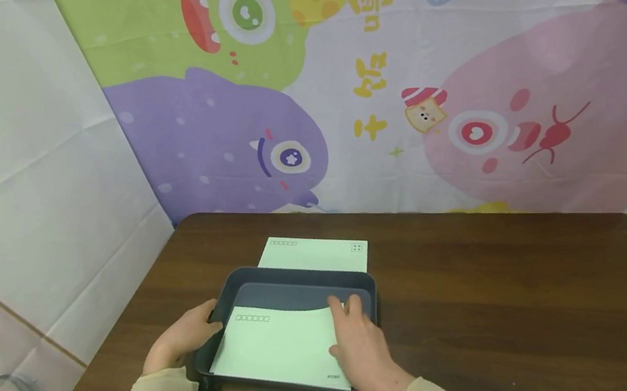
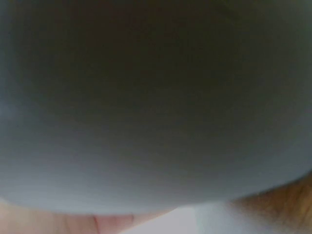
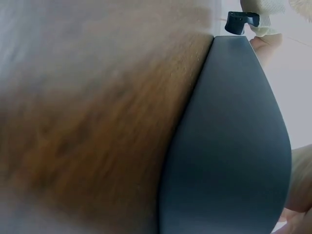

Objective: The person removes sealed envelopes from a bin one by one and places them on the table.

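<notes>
A dark grey rectangular tray (image 1: 302,279) rests near the front of the table. My left hand (image 1: 182,336) grips its left side, thumb over the rim. Inside the tray lies a pale green envelope (image 1: 280,348) with a row of small printed boxes. At the envelope's right side my right hand (image 1: 366,350) pinches it, and the upper right edge bends upward there. The tray's dark wall (image 2: 156,122) fills most of the left wrist view, blurred. In the right wrist view, the tray's outer wall (image 3: 226,141) hides most of my right hand (image 3: 300,219).
A second pale green envelope (image 1: 314,256) lies on the table behind the tray, partly hidden by it. The dark wooden table (image 1: 513,317) extends to the right. A cartoon-printed cloth (image 1: 316,89) hangs along its back edge, and a white wall (image 1: 30,115) stands at left.
</notes>
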Tool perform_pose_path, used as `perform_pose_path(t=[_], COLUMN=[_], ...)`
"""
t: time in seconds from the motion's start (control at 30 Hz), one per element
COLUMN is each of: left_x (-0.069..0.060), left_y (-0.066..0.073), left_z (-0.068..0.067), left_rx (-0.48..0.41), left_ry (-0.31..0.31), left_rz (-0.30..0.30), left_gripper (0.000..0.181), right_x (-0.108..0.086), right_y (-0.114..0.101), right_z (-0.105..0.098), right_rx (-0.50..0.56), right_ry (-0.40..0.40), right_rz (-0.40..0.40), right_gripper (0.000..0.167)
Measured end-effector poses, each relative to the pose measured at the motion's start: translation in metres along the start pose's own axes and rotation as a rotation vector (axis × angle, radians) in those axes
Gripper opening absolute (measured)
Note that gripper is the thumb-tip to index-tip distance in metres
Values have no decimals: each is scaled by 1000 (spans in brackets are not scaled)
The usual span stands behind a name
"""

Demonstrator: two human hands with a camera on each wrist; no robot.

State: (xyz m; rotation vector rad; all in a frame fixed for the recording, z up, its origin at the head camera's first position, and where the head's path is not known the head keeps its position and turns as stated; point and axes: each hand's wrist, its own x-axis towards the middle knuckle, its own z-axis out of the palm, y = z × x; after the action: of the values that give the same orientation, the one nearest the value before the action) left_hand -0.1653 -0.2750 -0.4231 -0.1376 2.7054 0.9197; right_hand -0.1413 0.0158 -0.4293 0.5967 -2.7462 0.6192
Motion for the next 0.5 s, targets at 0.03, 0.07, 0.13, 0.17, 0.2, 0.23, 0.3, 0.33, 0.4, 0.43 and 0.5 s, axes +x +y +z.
perform_pose_path(t=[0.03, 0.07, 0.13, 0.17, 0.2, 0.23, 0.3, 0.33, 0.4, 0.43, 0.5], left_x=[0, -1, -1, -1, -1, -1, -1, -1, -1, -1, -2], left_y=[0, 1, 1, 2, 2, 2, 3, 3, 3, 3, 3], left_z=[0, 0, -1, -1, -1, -1, -1, -1, -1, -1, -1], left_rx=[-1, -2, -4, -1, 2, 4, 5, 6, 8, 8, 11], left_ry=[-1, -2, -3, -1, 0, 1, 1, 1, 0, 1, 3], left_rz=[-2, -4, -3, -3, -2, -2, -4, -5, -4, -3, 2], left_gripper=[37, 37, 36, 36, 36, 36, 35, 36, 37, 37, 37], right_x=[0, 0, 0, 0, 0, 0, 0, -1, -1, -1, -1], right_y=[0, -1, -1, -1, -1, -1, -1, 0, 0, 0, 1], right_z=[0, 0, -1, -1, -1, -1, -1, -1, -1, -1, -1], right_rx=[25, 45, 66, 70, 76, 77, 85, 93, 113, 122, 144], right_ry=[-4, -7, -4, -1, 3, 5, 8, 8, 7, 9, 15], right_rz=[2, 4, 3, 2, 1, 2, 6, 9, 14, 19, 28], right_gripper=[72, 72, 71, 71, 70, 70, 71, 71, 74, 75, 77])
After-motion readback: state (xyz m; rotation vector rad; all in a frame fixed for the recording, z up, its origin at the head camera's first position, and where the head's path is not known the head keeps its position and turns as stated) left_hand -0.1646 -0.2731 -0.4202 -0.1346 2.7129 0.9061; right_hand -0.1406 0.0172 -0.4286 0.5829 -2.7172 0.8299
